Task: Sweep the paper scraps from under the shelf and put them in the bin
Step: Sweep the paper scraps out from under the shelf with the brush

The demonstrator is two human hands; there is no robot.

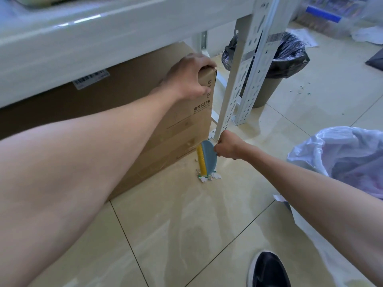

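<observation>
Gripping the box [145, 112] marked "95338" with my left hand [186, 77], my right hand [227, 147] clasps a brush [207, 158] over paper scraps [209, 177].

- We get bright, even indoor light, with soft glare streaks on the glossy floor tiles [186, 224].
- The white shelf [83, 34] looks blurry and bowed by wide-angle distortion up top.

Only readable stuff: the cardboard box [182, 121] has "95338" printed on its end next to a little phone icon, plus vertical letters starting "SF" that a hand partly covers. The barcode sticker [91, 78] on it is too blurry to read.
</observation>
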